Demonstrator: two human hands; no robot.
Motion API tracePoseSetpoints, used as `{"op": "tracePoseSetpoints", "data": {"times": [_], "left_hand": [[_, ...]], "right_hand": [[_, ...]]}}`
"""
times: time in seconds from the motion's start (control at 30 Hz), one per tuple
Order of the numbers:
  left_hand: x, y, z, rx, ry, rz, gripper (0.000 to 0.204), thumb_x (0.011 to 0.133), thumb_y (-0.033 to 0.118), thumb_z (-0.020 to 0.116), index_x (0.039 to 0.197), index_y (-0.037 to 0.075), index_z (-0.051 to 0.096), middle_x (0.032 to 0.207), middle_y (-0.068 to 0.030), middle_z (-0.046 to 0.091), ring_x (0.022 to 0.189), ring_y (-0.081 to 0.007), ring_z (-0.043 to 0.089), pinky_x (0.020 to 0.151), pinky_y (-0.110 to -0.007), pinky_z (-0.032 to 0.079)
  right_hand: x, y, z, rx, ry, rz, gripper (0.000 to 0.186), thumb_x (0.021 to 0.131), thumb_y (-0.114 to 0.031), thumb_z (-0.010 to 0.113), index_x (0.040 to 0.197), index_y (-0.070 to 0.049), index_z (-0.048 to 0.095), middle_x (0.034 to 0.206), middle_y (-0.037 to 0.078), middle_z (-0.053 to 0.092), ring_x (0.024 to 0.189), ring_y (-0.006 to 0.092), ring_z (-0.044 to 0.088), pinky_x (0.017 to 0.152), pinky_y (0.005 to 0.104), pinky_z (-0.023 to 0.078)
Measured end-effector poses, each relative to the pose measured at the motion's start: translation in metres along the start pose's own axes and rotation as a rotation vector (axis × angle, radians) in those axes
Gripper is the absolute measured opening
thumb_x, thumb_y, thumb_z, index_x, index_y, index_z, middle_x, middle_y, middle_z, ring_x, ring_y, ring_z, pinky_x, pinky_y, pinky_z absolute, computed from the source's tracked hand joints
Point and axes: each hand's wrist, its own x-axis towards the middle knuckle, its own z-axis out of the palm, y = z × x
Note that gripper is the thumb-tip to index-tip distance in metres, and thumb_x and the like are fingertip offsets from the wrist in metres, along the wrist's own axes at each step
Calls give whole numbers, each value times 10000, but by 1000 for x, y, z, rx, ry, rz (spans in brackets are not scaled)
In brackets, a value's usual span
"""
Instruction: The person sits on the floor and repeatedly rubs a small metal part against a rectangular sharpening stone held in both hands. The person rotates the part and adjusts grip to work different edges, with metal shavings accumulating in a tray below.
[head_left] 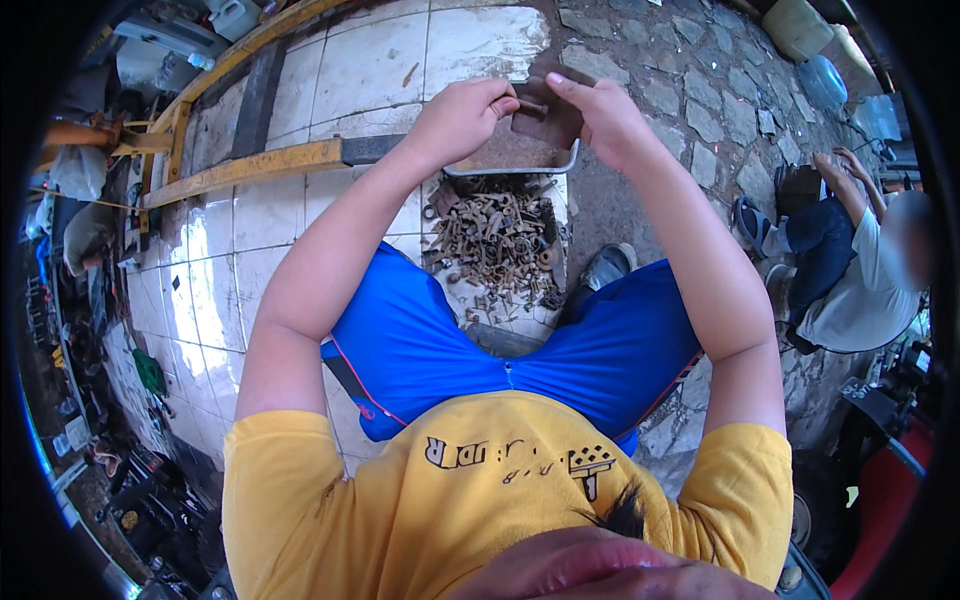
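Tiled floor (300, 225) spread out below fingers, with yellow metal bar (245, 171) off to their left. Big heap of rusty bolts and nuts (492, 235) sat closer to body than fingers, pale-rimmed tray (510, 171) just past heap, pretty much under fingertips. Right hand (610, 115) hung by tray's right side, couldn't tell if fingers gripped anything tbh. Left hand (465, 120) had fingertips pinched on small rusty bolt-like piece (533, 107).

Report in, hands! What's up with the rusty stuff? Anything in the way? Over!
Left fingers pinching small rusty piece. Right fingers by tray, grip unclear. Rusty hardware pile nearer the body, mostly uncovered.
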Motion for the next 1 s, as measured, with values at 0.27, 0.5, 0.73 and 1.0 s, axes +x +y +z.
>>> {"op": "tracePoseSetpoints", "data": {"times": [0.27,0.5,0.73,1.0], "left_hand": [[-1,4,-2,53,-2,0,228,1064,234,618,1084,17,687,1014,-211,725,960,-412,688,837,-461,532],[1,1,-2,29,4,-26,236,1059,267,621,1077,49,708,1042,-186,747,1003,-412,702,841,-490,541],[2,3,-4,41,-9,-32,238,1073,247,614,1093,21,685,1021,-196,745,964,-398,707,836,-449,540],[0,3,-5,38,1,-27,237,1066,265,617,1086,45,703,1012,-193,751,974,-403,708,830,-474,540]], "right_hand": [[-6,-4,7,-99,23,15,372,1061,-305,706,1239,17,752,1049,61,774,856,115,691,735,294,537],[-3,-5,4,-82,21,-6,413,1050,-348,714,1263,3,753,1040,45,752,904,100,665,730,295,507],[4,3,-1,-96,33,-40,425,1054,-368,711,1255,4,754,951,24,731,738,89,593,641,279,455],[-6,-5,12,-54,57,-21,432,1053,-356,712,1296,0,746,1011,44,751,844,102,647,735,299,499]]}}
